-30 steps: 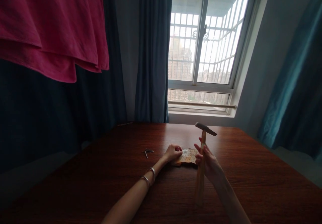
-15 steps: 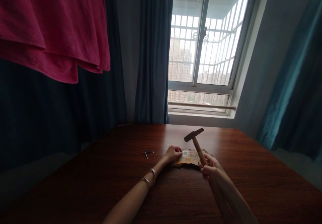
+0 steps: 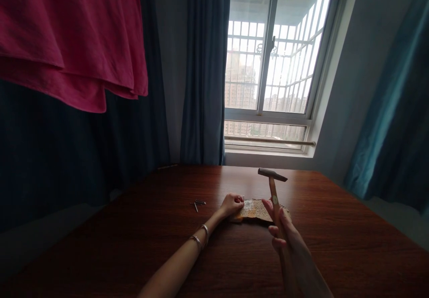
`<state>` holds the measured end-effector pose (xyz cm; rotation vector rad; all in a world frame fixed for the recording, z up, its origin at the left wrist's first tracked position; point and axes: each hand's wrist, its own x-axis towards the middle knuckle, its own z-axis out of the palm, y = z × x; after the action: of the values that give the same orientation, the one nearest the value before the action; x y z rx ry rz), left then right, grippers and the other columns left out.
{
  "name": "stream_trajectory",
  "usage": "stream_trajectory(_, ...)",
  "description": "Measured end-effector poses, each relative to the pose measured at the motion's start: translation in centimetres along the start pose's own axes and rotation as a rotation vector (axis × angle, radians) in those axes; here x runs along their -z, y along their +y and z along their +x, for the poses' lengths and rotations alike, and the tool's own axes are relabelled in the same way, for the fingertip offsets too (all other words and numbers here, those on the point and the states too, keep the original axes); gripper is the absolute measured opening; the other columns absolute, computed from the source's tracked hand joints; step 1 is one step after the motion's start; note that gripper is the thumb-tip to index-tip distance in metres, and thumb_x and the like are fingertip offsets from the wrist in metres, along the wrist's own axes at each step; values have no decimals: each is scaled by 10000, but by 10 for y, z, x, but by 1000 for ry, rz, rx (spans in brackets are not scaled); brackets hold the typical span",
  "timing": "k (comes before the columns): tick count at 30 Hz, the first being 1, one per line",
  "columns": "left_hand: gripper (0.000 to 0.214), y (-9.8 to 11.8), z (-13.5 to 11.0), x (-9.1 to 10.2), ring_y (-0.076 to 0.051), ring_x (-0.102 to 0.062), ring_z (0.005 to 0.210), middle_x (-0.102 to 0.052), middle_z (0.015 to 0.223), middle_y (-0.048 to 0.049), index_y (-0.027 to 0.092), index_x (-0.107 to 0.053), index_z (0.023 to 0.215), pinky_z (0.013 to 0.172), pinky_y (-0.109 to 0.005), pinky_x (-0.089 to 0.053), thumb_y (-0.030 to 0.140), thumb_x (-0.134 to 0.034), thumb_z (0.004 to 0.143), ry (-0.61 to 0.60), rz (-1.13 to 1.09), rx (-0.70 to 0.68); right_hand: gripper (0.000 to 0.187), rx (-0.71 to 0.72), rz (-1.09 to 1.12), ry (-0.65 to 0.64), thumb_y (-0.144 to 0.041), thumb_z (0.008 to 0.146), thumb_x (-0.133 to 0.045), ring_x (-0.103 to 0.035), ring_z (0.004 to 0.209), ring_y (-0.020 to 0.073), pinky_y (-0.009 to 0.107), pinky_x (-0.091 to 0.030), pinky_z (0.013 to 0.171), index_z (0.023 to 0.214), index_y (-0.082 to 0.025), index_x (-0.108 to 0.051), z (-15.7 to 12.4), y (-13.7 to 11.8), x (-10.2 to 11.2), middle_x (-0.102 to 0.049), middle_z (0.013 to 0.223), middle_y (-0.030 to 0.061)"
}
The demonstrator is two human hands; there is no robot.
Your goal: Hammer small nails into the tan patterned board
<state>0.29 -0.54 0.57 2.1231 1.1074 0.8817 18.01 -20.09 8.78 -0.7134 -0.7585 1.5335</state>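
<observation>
My right hand [image 3: 286, 233] grips the wooden handle of a hammer [image 3: 273, 188], its index finger raised off the handle. The hammer stands nearly upright with its dark metal head on top, apart from the board. My left hand [image 3: 232, 204] rests at the left end of a flat, speckled board [image 3: 256, 209] with ragged edges. Its thumb and finger pinch a nail [image 3: 243, 198], of which only a short upright part shows. Part of the board is behind my right hand and the hammer handle. Several loose nails [image 3: 198, 203] lie left of my left hand.
The brown wooden table [image 3: 150, 244] reaches back to a window [image 3: 268, 65] with bars outside. Dark blue curtains [image 3: 204, 74] hang beside it. A pink cloth [image 3: 77, 43] hangs at the upper left, above the table.
The hammer has turned in my right hand: its head has swung right and now slopes down to the right. My right fingers have loosened and shifted on the handle. My left hand stays put.
</observation>
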Motion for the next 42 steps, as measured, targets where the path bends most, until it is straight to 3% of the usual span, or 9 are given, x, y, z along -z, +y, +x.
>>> stream_trajectory(1,253,0,0,0,-130,-551,610,-663,666,-30,119,-730,789,562,-206,-378,299,-588,682,1,7,3,443,-75,35,-83,-638,740,-592,-359,326,16,103,-203,265,986,-271,-616,3,2,7,-721,797,-11)
stream_trajectory(3,256,-2,1,0,-130,-548,606,-662,661,-29,120,-733,790,564,-208,-375,302,-590,681,7,20,3,526,-227,94,-292,-719,687,-570,-168,235,4,114,-139,241,661,-193,-565,8,5,19,-468,348,-80)
stream_trajectory(6,258,-5,2,-2,-130,-547,608,-664,668,-29,123,-734,788,567,-208,-374,310,-596,676,20,32,-7,621,-334,114,-471,-772,677,-506,-87,208,5,133,-136,223,467,-209,-349,4,7,24,-180,245,-123)
stream_trajectory(8,253,-8,3,-3,-127,-544,605,-662,669,-29,123,-732,781,568,-206,-377,311,-601,673,28,30,-14,588,-320,49,-413,-759,692,-489,-127,209,13,144,-167,220,513,-210,-377,-4,5,17,-249,284,-119)
stream_trajectory(11,243,-8,3,-4,-126,-543,603,-660,667,-27,124,-728,770,570,-204,-381,307,-604,670,33,18,-15,413,-147,-140,-74,-606,717,-571,-213,240,13,133,-182,237,810,-210,-498,-17,3,-1,-413,438,-118)
stream_trajectory(13,243,-7,3,-4,-129,-546,609,-658,663,-25,125,-727,773,569,-204,-382,305,-600,673,35,7,-12,384,-85,-275,55,-452,697,-631,-257,265,12,127,-184,254,956,-219,-471,-21,2,-10,-440,502,-115)
stream_trajectory(17,238,-5,2,-3,-128,-545,612,-648,652,-21,125,-725,774,566,-202,-378,300,-597,677,39,7,-12,435,-65,-401,47,-335,633,-657,-286,297,14,141,-195,271,992,-206,-447,-13,7,-11,-401,537,-115)
stream_trajectory(23,228,-4,2,-2,-126,-539,605,-646,655,-23,123,-724,769,558,-200,-380,296,-613,669,33,3,-3,395,-19,-605,96,-521,691,-599,-308,312,7,146,-214,288,876,-201,-459,3,15,-2,-454,595,-86)
stream_trajectory(42,237,-8,4,-4,-117,-521,598,-630,642,-18,115,-721,760,566,-200,-379,304,-611,667,27,-47,-12,459,-26,-676,108,-603,736,-519,-296,281,21,149,-216,266,947,-197,-489,7,13,-9,-411,526,-105)
